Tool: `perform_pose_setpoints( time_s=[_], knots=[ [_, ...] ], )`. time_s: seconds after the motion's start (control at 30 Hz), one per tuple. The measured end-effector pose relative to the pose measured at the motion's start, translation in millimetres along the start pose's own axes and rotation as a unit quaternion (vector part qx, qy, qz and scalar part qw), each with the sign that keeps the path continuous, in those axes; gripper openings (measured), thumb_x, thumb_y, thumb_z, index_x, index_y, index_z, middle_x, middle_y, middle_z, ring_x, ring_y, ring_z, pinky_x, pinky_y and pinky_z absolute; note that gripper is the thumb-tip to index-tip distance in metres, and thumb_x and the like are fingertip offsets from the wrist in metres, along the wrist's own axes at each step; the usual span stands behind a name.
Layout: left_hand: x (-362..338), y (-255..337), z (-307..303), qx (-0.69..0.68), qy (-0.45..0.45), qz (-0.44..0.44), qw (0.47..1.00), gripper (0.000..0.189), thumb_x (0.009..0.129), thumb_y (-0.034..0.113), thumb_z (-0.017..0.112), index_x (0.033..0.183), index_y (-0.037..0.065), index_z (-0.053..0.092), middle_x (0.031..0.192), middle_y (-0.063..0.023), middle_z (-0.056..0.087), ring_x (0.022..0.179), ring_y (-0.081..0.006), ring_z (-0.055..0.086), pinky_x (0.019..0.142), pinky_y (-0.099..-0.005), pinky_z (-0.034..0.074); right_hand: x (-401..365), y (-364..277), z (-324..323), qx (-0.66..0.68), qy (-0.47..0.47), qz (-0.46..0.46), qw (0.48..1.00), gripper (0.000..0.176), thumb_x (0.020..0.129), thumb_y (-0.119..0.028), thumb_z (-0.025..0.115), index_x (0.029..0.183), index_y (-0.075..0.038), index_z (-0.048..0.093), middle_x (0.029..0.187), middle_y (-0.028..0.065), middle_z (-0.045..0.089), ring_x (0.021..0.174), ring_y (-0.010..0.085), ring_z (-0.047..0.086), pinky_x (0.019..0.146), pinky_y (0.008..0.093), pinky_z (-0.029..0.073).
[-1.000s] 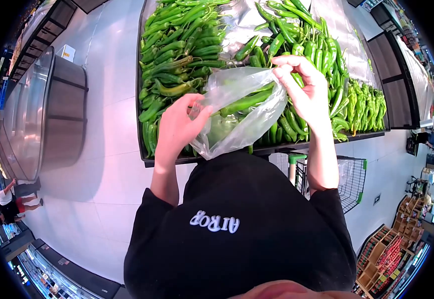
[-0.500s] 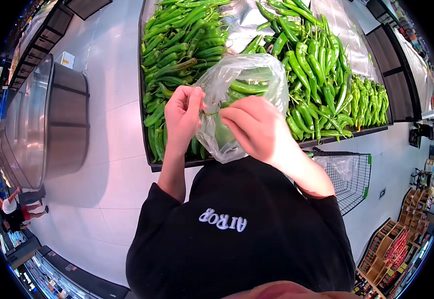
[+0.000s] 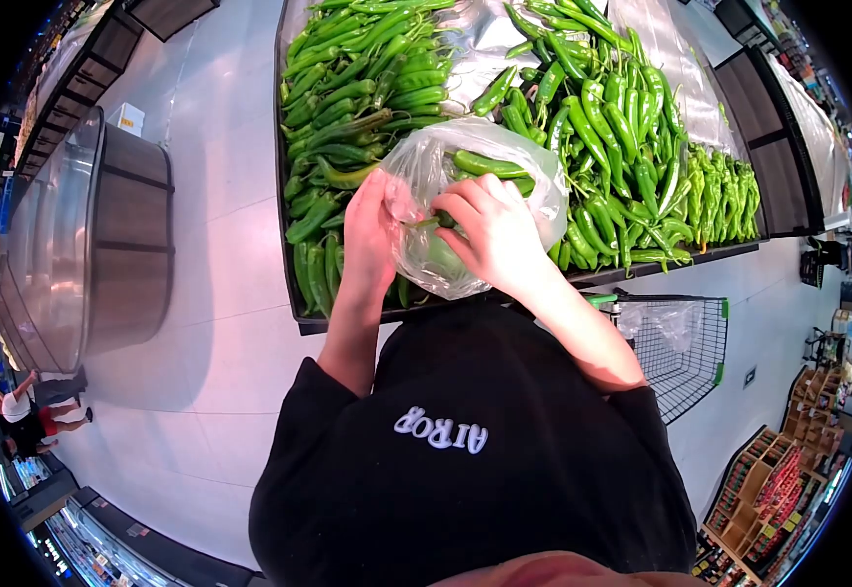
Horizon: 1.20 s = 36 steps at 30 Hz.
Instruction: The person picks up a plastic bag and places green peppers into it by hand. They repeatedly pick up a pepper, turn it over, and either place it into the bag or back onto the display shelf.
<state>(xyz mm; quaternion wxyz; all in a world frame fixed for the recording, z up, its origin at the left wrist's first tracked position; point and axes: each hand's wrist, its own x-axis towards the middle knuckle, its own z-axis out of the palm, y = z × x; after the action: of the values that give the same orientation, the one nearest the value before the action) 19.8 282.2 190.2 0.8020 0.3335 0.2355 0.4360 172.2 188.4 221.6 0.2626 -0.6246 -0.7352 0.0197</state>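
Observation:
Between my hands is a clear plastic bag (image 3: 416,157) with several long green peppers (image 3: 489,164) inside. My left hand (image 3: 372,223) pinches the bag's rim at its left side, with bunched plastic at the fingertips. At the bag's mouth, my right hand (image 3: 494,235) has its fingers curled round a green pepper (image 3: 433,223), mostly covered by the fingers and the plastic. Piles of long green peppers lie on the display stand, one to the left (image 3: 333,108) and one to the right (image 3: 612,137) of the bag.
Lighter green peppers (image 3: 724,196) lie at the stand's right end. The stand's dark front edge (image 3: 347,323) runs before my body. A wire shopping cart (image 3: 675,342) with a plastic bag in it is at right. A metal-sided stand (image 3: 132,230) and a person (image 3: 29,416) are left.
My right hand has turned more upright and its fingers have curled in at the bag's mouth. My left hand has shifted slightly right and lower, and the bag has sunk a little with it.

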Motion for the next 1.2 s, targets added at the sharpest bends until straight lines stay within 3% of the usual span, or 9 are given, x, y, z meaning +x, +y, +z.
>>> perform_pose_setpoints(
  time_s=[0.2, 0.5, 0.67, 0.8, 1.03, 1.1, 1.13, 1.17, 1.2],
  knots=[
    [5.7, -3.8, -14.1, -0.105, -0.006, -0.025, 0.994, 0.031, 0.108, 0.03, 0.039, 0.081, 0.016, 0.044, 0.068, 0.0051, 0.042, 0.063, -0.0092, 0.042, 0.069, -0.0312, 0.043, -7.6, -3.2, -10.0, 0.047, 0.033, 0.006, 0.998, 0.034, 0.077, -0.015, 0.076, 0.107, -0.008, 0.063, 0.105, 0.0075, 0.062, 0.101, 0.0305, 0.059, 0.089, 0.0402, 0.045],
    [-5.3, 6.7, -11.1, -0.126, -0.005, -0.023, 0.992, 0.032, 0.107, 0.03, 0.04, 0.078, 0.016, 0.042, 0.066, 0.0052, 0.04, 0.062, -0.0095, 0.04, 0.066, -0.0311, 0.039, -34.8, -1.4, -4.5, 0.047, -0.099, 0.007, 0.994, 0.032, 0.082, -0.015, 0.073, 0.111, -0.009, 0.062, 0.112, 0.0082, 0.063, 0.106, 0.0297, 0.063, 0.094, 0.0418, 0.044],
    [-13.7, 8.3, -8.2, -0.11, -0.027, -0.001, 0.994, 0.031, 0.107, 0.029, 0.041, 0.08, 0.014, 0.044, 0.068, 0.0031, 0.043, 0.063, -0.0104, 0.04, 0.066, -0.0313, 0.039, -35.0, 1.1, -33.1, -0.006, -0.033, 0.008, 0.999, 0.035, 0.084, -0.013, 0.074, 0.118, -0.012, 0.065, 0.11, 0.0082, 0.067, 0.107, 0.0294, 0.063, 0.098, 0.0442, 0.043],
    [-17.8, 10.5, 1.7, -0.04, -0.018, 0.029, 0.999, 0.027, 0.106, 0.025, 0.046, 0.083, 0.011, 0.047, 0.071, 0.0035, 0.047, 0.066, -0.0086, 0.043, 0.066, -0.0288, 0.041, -34.3, 18.9, -52.2, -0.039, 0.061, 0.017, 0.997, 0.027, 0.08, -0.005, 0.073, 0.106, -0.011, 0.072, 0.114, 0.0105, 0.063, 0.114, 0.0326, 0.057, 0.098, 0.0431, 0.044],
    [-26.3, 13.4, 18.5, 0.059, -0.02, 0.048, 0.997, 0.019, 0.104, 0.017, 0.054, 0.087, 0.009, 0.051, 0.072, 0.0034, 0.051, 0.06, -0.0048, 0.043, 0.057, -0.0209, 0.036, -5.9, 17.0, -45.8, -0.224, 0.014, -0.004, 0.974, 0.04, 0.078, 0.001, 0.065, 0.113, -0.016, 0.075, 0.105, 0.0121, 0.064, 0.094, 0.0311, 0.063, 0.076, 0.0416, 0.051],
    [-31.8, 13.7, 18.7, 0.084, -0.027, 0.06, 0.994, 0.017, 0.103, 0.015, 0.053, 0.088, 0.008, 0.051, 0.071, 0.0028, 0.052, 0.058, -0.0049, 0.043, 0.054, -0.0205, 0.034, 16.9, 28.1, -9.0, -0.028, 0.09, 0.075, 0.993, 0.015, 0.084, -0.011, 0.062, 0.096, -0.006, 0.071, 0.088, 0.0123, 0.068, 0.084, 0.0314, 0.066, 0.076, 0.0416, 0.052],
    [-33.4, 13.7, 20.5, 0.095, -0.038, 0.063, 0.993, 0.017, 0.103, 0.014, 0.053, 0.088, 0.008, 0.051, 0.07, 0.0025, 0.052, 0.057, -0.005, 0.043, 0.053, -0.0203, 0.033, 21.8, 29.0, 0.0, -0.104, 0.056, 0.033, 0.992, 0.015, 0.088, -0.015, 0.059, 0.092, -0.004, 0.068, 0.086, 0.0147, 0.067, 0.082, 0.0332, 0.066, 0.074, 0.0431, 0.053],
    [-35.0, 13.7, 25.0, 0.065, -0.039, 0.074, 0.994, 0.015, 0.103, 0.012, 0.053, 0.088, 0.007, 0.051, 0.069, 0.0019, 0.053, 0.056, -0.0054, 0.044, 0.051, -0.0207, 0.033, 28.2, 31.7, 19.3, -0.064, 0.038, 0.101, 0.992, 0.016, 0.09, -0.016, 0.054, 0.09, -0.004, 0.065, 0.085, 0.016, 0.066, 0.081, 0.0348, 0.066, 0.07, 0.044, 0.053],
    [-34.4, 12.8, 20.6, 0.052, -0.067, 0.092, 0.992, 0.015, 0.102, 0.013, 0.054, 0.089, 0.007, 0.052, 0.069, 0.0016, 0.053, 0.057, -0.0061, 0.045, 0.051, -0.0206, 0.034, 30.1, 44.0, 36.8, 0.086, 0.105, 0.049, 0.989, 0.018, 0.091, -0.017, 0.051, 0.089, -0.004, 0.062, 0.083, 0.0178, 0.064, 0.08, 0.036, 0.066, 0.066, 0.045, 0.053]
  ],
)
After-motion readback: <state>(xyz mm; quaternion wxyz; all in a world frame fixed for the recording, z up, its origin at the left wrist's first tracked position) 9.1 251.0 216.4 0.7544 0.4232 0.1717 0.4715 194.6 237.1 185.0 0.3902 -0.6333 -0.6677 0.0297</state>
